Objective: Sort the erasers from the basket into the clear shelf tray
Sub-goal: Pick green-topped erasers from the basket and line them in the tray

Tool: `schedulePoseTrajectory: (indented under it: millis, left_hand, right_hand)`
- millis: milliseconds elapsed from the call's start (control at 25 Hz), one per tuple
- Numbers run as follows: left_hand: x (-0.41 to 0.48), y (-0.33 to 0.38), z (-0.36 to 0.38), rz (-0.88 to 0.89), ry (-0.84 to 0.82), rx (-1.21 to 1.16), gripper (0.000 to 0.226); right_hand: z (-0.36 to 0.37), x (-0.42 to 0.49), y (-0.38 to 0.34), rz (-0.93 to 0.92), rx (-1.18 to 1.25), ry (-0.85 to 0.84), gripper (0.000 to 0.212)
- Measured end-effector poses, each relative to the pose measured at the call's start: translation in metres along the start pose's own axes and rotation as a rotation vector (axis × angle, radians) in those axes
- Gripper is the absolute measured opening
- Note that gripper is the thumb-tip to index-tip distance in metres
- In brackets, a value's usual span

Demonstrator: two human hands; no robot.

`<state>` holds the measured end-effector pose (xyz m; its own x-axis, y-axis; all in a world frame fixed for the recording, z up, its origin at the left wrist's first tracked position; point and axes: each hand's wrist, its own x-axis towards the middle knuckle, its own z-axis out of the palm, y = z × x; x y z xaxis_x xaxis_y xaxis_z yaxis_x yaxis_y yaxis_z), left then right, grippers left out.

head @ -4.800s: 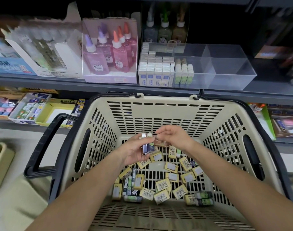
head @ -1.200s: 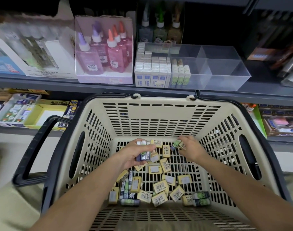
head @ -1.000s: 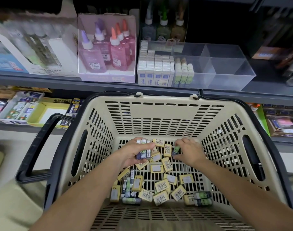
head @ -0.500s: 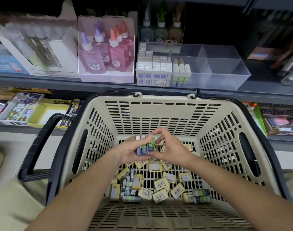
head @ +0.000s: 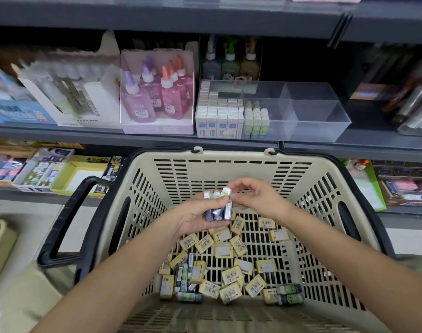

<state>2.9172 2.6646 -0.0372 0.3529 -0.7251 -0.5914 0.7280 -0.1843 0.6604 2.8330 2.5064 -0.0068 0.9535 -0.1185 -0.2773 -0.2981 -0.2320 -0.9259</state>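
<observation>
Erasers point(head: 217, 209) in left hand point(head: 196, 218) gain another from the right hand point(head: 254, 199).

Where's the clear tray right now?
Head view: the clear shelf tray sits on the grey shelf, upper centre-right, directly behind the far rim of the basket and just right of the box of pink glue bottles.

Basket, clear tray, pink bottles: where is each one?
basket point(head: 234, 155), head view, back rim.
clear tray point(head: 320, 128), head view, front wall of the empty right compartment.
pink bottles point(head: 168, 102), head view, front bottle's body.
</observation>
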Motion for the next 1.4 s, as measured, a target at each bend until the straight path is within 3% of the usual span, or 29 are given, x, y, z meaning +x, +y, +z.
schedulePoseTrajectory:
  millis: [280, 480, 680, 800, 1040, 1160, 1240, 1400]
  left_hand:
    - [0.003, 0.028, 0.036, 0.035, -0.039, 0.122, 0.042]
    - [0.017, 0.027, 0.049, 0.03, -0.044, -0.064, 0.029]
    - [0.017, 0.052, 0.051, 0.073, -0.013, -0.078, 0.014]
    - [0.014, 0.06, 0.056, 0.12, 0.041, 0.047, 0.017]
    - [0.004, 0.096, 0.051, 0.419, 0.15, 0.11, 0.04]
    - [0.006, 0.115, 0.049, 0.498, 0.202, 0.057, 0.028]
    - [0.01, 0.119, 0.048, 0.508, 0.234, 0.046, 0.022]
    - [0.016, 0.122, 0.048, 0.497, 0.272, 0.068, 0.021]
  right_hand:
    - [-0.03, -0.002, -0.021, 0.042, 0.114, 0.08, 0.005]
    - [-0.054, -0.008, -0.03, 0.007, 0.26, 0.101, 0.007]
    - [-0.075, -0.006, -0.051, -0.031, 0.128, 0.071, 0.008]
    - [-0.084, -0.002, -0.07, -0.077, -0.016, 0.052, 0.007]
    - [-0.138, 0.026, -0.11, -0.258, -0.107, 0.431, 0.011]
    - [-0.148, 0.055, -0.109, -0.261, -0.39, 0.598, 0.01]
    - [-0.143, 0.071, -0.101, -0.213, -0.512, 0.587, 0.006]
    - [-0.135, 0.091, -0.089, -0.091, -0.458, 0.453, 0.004]
